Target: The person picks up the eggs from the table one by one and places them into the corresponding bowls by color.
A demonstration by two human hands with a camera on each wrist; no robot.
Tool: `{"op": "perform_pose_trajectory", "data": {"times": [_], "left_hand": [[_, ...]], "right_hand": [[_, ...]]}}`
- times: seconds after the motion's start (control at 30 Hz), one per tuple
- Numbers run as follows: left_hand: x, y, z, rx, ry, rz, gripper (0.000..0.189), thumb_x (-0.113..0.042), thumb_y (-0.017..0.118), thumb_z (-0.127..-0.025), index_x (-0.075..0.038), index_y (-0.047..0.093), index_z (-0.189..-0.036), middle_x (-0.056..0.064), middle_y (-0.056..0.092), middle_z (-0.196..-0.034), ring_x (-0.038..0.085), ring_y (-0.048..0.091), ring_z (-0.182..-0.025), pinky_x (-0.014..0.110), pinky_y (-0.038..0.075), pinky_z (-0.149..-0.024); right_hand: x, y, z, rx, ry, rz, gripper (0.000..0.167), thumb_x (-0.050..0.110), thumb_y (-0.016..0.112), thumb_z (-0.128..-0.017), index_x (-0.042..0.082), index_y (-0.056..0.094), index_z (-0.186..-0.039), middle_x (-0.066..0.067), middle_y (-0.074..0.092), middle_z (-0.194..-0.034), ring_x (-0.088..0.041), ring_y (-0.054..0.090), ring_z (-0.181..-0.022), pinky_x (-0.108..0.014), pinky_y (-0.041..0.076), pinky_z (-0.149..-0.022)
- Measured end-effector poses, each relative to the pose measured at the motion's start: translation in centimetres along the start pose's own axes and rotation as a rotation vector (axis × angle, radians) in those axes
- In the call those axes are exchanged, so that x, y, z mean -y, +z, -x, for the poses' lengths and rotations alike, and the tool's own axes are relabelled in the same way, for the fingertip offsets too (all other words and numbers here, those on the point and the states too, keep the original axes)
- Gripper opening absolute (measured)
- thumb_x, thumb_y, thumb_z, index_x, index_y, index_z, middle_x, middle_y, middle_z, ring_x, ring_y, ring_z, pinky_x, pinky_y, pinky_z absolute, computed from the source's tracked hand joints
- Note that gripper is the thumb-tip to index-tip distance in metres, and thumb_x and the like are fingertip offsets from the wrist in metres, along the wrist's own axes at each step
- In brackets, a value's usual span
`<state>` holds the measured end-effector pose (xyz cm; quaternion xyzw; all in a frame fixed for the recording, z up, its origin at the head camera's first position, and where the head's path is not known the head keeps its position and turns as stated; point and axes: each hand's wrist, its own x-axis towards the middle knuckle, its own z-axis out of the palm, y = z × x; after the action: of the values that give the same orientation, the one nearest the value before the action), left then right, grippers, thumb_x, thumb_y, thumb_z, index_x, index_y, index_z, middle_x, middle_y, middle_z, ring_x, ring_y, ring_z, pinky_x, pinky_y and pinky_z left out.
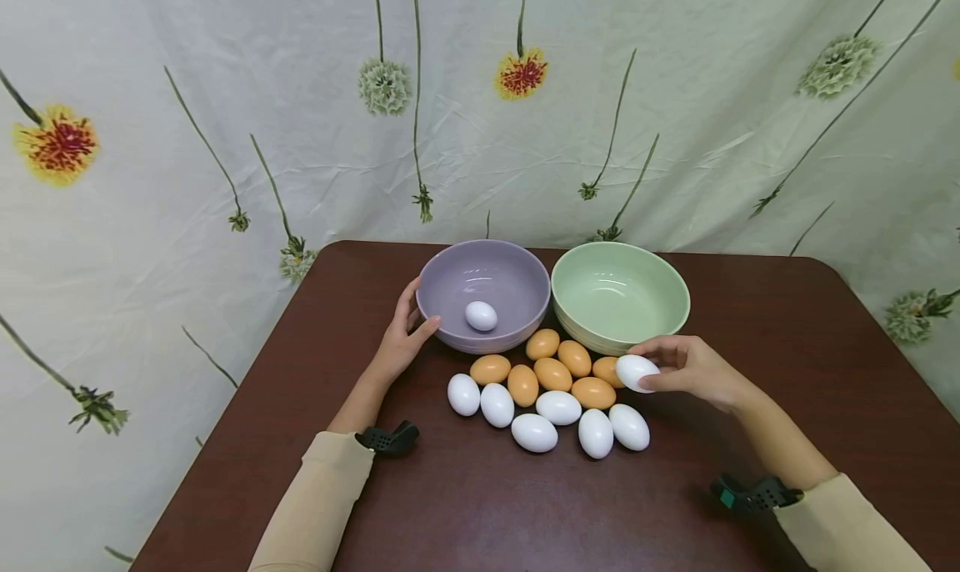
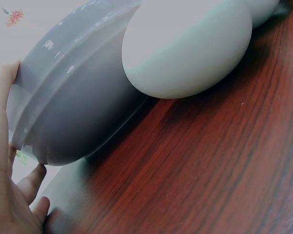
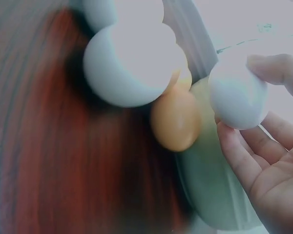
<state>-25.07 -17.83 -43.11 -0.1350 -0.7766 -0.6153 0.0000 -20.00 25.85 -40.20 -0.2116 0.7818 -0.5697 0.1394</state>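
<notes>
While the right hand point(image 1: 686, 372) pinches a white egg point(image 1: 637, 373) between thumb and fingertips — its grip closed just to the egg's width — the left hand point(image 1: 405, 338) is spread round the outer left side of a purple bowl point(image 1: 480, 265), thumb by the rim. The held egg is near the front of a green bowl point(image 1: 617, 297), overlapping one brown egg in the head view. One white egg point(image 1: 481, 316) lies inside the purple bowl. Before the two bowls, which stand side by side on the dark red-brown table point(image 1: 637, 514), are seven brown eggs point(image 1: 552, 374), with six more white eggs point(image 1: 558, 408) mostly nearer the person. Behind hangs a pale flowered cloth point(image 1: 300, 47).
</notes>
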Motion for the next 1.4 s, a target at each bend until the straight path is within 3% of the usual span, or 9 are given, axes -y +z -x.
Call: {"op": "perform_pose_trajectory", "data": {"times": [0.27, 0.9, 1.2, 1.4], "left_hand": [[0.1, 0.0, 0.0, -0.004, 0.007, 0.002, 0.074, -0.010, 0.056, -0.097, -0.008, 0.012, -0.156, 0.015, 0.006, -0.161, 0.043, 0.018, -0.143, 0.056, 0.027, -0.110], [0.1, 0.0, -0.1, -0.005, 0.018, 0.007, 0.074, -0.010, 0.057, -0.097, -0.008, 0.013, -0.156, 0.016, 0.009, -0.161, 0.042, 0.020, -0.143, 0.055, 0.027, -0.111], [3.7, -0.1, -1.0, -0.052, 0.082, -0.044, 0.076, -0.034, 0.062, -0.096, -0.021, 0.017, -0.156, 0.010, 0.016, -0.160, 0.038, 0.024, -0.142, 0.054, 0.027, -0.111], [3.5, -0.1, -1.0, -0.046, 0.067, -0.032, 0.073, -0.020, 0.060, -0.097, -0.022, 0.017, -0.157, 0.006, 0.015, -0.161, 0.032, 0.022, -0.144, 0.052, 0.024, -0.113]], "right_hand": [[1.2, 0.5, -0.9, 0.029, -0.038, -0.026, 0.037, -0.005, 0.073, -0.082, -0.016, 0.060, -0.114, -0.004, 0.070, -0.099, -0.013, 0.065, -0.088, -0.026, 0.054, -0.073], [3.3, 1.4, -3.0, 0.023, 0.011, 0.015, 0.036, 0.001, 0.076, -0.081, -0.010, 0.064, -0.114, -0.008, 0.068, -0.102, -0.014, 0.062, -0.093, -0.027, 0.053, -0.075], [3.6, 1.8, -4.5, 0.006, -0.006, 0.025, 0.037, 0.003, 0.076, -0.080, -0.009, 0.065, -0.113, -0.008, 0.068, -0.101, -0.015, 0.061, -0.096, -0.027, 0.052, -0.076], [3.8, 2.1, -5.6, 0.009, -0.005, 0.032, 0.038, 0.003, 0.077, -0.080, -0.008, 0.065, -0.114, -0.009, 0.067, -0.103, -0.016, 0.061, -0.096, -0.027, 0.052, -0.077]]}}
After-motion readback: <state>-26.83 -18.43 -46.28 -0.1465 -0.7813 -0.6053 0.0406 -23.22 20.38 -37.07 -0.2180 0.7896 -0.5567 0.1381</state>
